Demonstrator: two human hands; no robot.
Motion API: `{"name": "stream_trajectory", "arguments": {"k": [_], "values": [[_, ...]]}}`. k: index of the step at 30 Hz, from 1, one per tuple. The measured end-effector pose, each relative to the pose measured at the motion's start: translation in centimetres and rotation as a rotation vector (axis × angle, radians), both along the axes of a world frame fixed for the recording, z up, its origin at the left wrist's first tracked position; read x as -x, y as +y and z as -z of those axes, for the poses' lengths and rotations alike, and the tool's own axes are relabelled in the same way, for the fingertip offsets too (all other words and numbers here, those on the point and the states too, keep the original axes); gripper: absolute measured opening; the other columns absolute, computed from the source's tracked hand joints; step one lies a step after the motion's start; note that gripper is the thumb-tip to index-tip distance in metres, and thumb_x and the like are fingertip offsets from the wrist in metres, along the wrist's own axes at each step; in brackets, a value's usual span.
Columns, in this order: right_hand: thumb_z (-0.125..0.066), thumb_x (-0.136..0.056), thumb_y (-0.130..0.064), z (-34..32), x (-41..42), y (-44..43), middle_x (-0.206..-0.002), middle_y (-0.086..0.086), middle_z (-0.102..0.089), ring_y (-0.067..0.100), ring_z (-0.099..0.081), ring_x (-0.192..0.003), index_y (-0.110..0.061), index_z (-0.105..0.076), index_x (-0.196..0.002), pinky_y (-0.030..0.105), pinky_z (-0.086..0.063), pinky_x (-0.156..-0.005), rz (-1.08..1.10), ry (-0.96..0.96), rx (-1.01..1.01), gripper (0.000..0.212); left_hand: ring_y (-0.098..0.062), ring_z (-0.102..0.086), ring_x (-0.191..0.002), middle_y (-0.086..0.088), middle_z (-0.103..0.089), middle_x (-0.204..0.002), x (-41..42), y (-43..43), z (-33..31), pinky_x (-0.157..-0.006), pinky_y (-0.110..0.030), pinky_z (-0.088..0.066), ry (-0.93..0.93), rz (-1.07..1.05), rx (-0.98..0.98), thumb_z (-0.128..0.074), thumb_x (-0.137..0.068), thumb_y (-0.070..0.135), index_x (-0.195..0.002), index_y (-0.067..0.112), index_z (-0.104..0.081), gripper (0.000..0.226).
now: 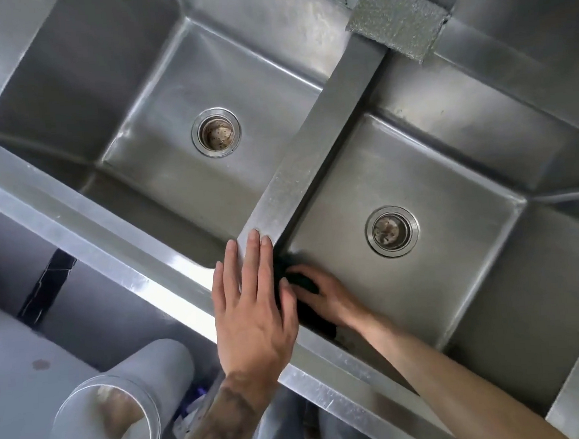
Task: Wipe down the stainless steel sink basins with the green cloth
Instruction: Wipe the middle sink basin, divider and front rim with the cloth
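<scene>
Dark green cloth (pixel 299 280), bunched up, sits low in the near-left corner of the right-hand stainless steel sink basin (pixel 422 278), right against the foot of the flat steel divider strip (pixel 327 141) that runs between the two basins. Your right hand (pixel 324 295) is down on it, fingers curled over the cloth and pressing it to the basin floor; most of the cloth is hidden under that hand and behind your left one. Your left hand (pixel 253 304) lies flat, fingers extended and close together, holding nothing, palm down on the near end of the divider where it meets the front rim (pixel 111 245) of the sink. Tattooed left forearm comes in from below. Round steel drain strainer (pixel 391 231) of the right basin lies right of the divider, apart from the cloth. Left-hand stainless steel basin (pixel 156 101), on the other side of the divider, has its own round drain strainer (pixel 216 132). Grey rough scouring pad (pixel 397 16) rests on the far end of the divider. White cylindrical bin (pixel 106 413) with open top stands on the floor, left of the divider's near end and below the rim.
</scene>
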State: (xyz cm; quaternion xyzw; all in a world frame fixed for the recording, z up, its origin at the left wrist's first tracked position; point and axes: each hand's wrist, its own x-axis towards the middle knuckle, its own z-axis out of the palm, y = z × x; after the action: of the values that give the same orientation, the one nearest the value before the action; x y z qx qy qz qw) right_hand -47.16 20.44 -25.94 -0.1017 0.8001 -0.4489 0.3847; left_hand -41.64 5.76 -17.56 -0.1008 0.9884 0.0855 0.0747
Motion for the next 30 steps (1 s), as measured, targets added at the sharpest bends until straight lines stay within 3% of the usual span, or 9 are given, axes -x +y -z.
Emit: {"name": "stream_trajectory", "arguments": {"k": [2, 4, 8, 12, 15, 19, 22, 26, 30], "values": [[-0.062, -0.105, -0.027, 0.6, 0.2, -0.2, -0.137, 0.007, -0.063, 0.018, -0.057, -0.125, -0.015, -0.067, -0.131, 0.038, -0.043, -0.112, -0.004, -0.013, -0.046, 0.029, -0.03, -0.01, -0.166, -0.005, -0.018, -0.177, 0.0, 0.0, 0.0, -0.134, -0.05, -0.011, -0.001, 0.0, 0.002, -0.021, -0.112, 0.044, -0.168, 0.013, -0.024, 0.065], [-0.062, -0.103, -0.032, 0.0, 0.0, 0.0, -0.135, 0.005, -0.065, 0.019, -0.058, -0.124, -0.015, -0.068, -0.129, 0.038, -0.044, -0.111, 0.002, -0.033, -0.084, 0.031, -0.031, -0.011, -0.166, -0.005, -0.019, -0.177, 0.1, 0.0, 0.0, -0.134, -0.05, -0.011, 0.014, 0.006, -0.001, -0.025, -0.111, 0.044, -0.168, 0.013, -0.024, 0.065], [-0.066, -0.102, -0.023, -4.8, -1.5, 2.4, -0.116, -0.017, -0.068, 0.002, -0.062, -0.114, -0.025, -0.07, -0.117, 0.019, -0.045, -0.102, 0.071, -0.081, -0.005, 0.016, -0.031, -0.01, -0.165, -0.005, -0.018, -0.177, -0.1, -0.2, 0.1, -0.135, -0.047, -0.006, 0.027, 0.02, 0.007, -0.025, -0.111, 0.044, -0.169, 0.013, -0.023, 0.066], [-0.066, -0.101, -0.015, -5.7, -2.5, 4.8, -0.107, -0.014, -0.065, 0.0, -0.062, -0.105, -0.018, -0.07, -0.12, 0.016, -0.046, -0.094, 0.05, -0.111, 0.007, 0.02, -0.031, -0.01, -0.165, -0.005, -0.017, -0.177, -0.1, -0.1, 0.1, -0.134, -0.049, -0.009, 0.023, 0.01, 0.009, -0.024, -0.111, 0.045, -0.17, 0.014, -0.02, 0.066], [-0.063, -0.104, -0.019, -2.6, -2.5, 5.0, -0.118, -0.02, -0.06, -0.006, -0.056, -0.111, -0.015, -0.066, -0.131, 0.019, -0.04, -0.103, -0.017, -0.037, -0.08, 0.027, -0.031, -0.012, -0.165, -0.006, -0.02, -0.176, -0.1, -0.1, -0.1, -0.134, -0.051, -0.013, 0.045, -0.001, -0.012, -0.028, -0.111, 0.044, -0.169, 0.014, -0.023, 0.066], [-0.061, -0.106, -0.027, 1.5, -3.1, 6.6, -0.135, 0.003, -0.058, 0.021, -0.055, -0.126, -0.018, -0.064, -0.135, 0.047, -0.04, -0.115, -0.097, -0.084, -0.192, 0.031, -0.027, -0.011, -0.166, -0.003, -0.02, -0.177, -0.1, -0.1, -0.1, -0.135, -0.049, -0.011, 0.066, -0.023, -0.048, -0.034, -0.11, 0.041, -0.169, 0.017, -0.023, 0.065], [-0.059, -0.106, -0.032, -1.1, -3.6, 7.4, -0.131, -0.012, -0.06, 0.012, -0.058, -0.121, -0.026, -0.064, -0.131, 0.034, -0.045, -0.109, -0.047, -0.059, -0.113, 0.026, -0.023, -0.008, -0.166, 0.001, -0.019, -0.178, 0.0, 0.0, -0.1, -0.135, -0.043, -0.005, 0.08, -0.04, -0.059, -0.036, -0.111, 0.039, -0.17, 0.02, -0.023, 0.063], [-0.059, -0.106, -0.027, -2.9, -4.5, 9.0, -0.12, -0.013, -0.065, 0.003, -0.06, -0.115, -0.027, -0.063, -0.127, 0.015, -0.043, -0.1, -0.047, -0.059, 0.006, 0.021, -0.025, -0.012, -0.166, -0.002, -0.024, -0.177, -0.3, 0.6, -0.5, -0.135, -0.046, -0.007, 0.107, -0.062, -0.035, -0.034, -0.112, 0.04, -0.169, 0.017, -0.027, 0.061], [-0.061, -0.106, -0.029, -0.3, -3.9, 8.6, -0.133, -0.006, -0.062, 0.015, -0.057, -0.125, -0.026, -0.063, -0.132, 0.032, -0.042, -0.11, -0.071, -0.057, -0.039, 0.026, -0.026, -0.018, -0.165, -0.006, -0.027, -0.175, -0.9, 2.2, -0.6, -0.134, -0.048, -0.012, 0.133, -0.111, 0.035, -0.033, -0.113, 0.039, -0.167, 0.014, -0.031, 0.06]]}}
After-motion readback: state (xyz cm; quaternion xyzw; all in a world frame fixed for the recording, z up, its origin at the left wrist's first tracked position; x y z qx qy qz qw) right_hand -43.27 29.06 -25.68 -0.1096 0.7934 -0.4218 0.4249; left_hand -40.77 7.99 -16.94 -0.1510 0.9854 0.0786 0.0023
